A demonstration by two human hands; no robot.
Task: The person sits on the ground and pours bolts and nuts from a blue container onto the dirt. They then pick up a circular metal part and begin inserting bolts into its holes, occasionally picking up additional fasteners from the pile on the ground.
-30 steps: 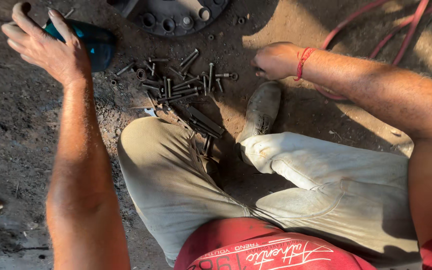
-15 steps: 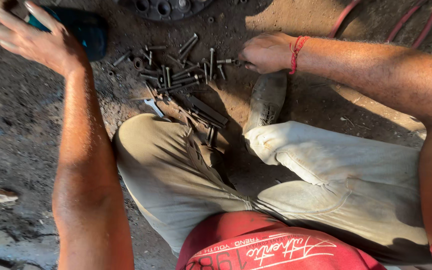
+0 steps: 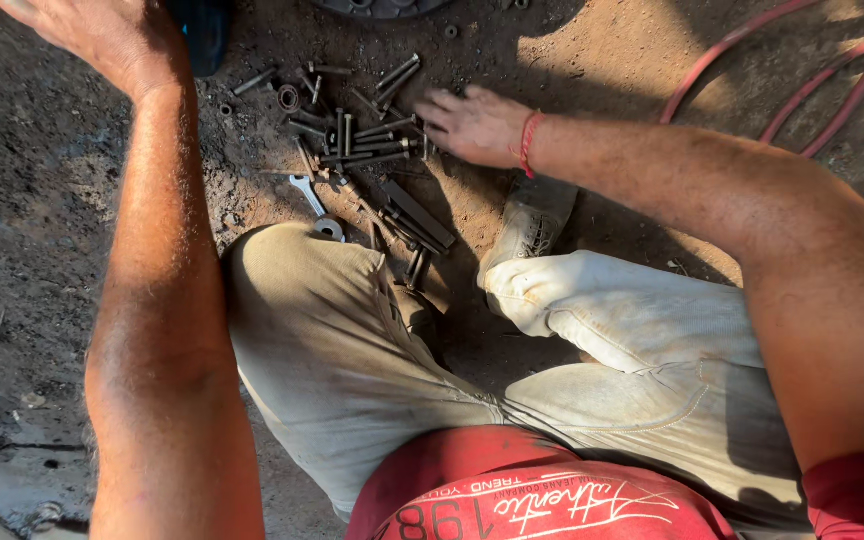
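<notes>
The person sits cross-legged on the dirt ground (image 3: 42, 200). The right hand (image 3: 472, 125) lies flat, palm down, fingers spread and loose, its fingertips touching the right edge of a pile of dark bolts (image 3: 362, 140); nothing is clamped in its grip. A red band (image 3: 529, 143) circles that wrist. The left hand (image 3: 102, 35) is raised at the upper left, partly cut off by the frame, open, just beside a blue tool (image 3: 202, 30). A small wrench (image 3: 314, 205) lies near the left knee. A shoe (image 3: 527, 225) rests below the right hand. Red hoses (image 3: 802, 60) run at the upper right.
</notes>
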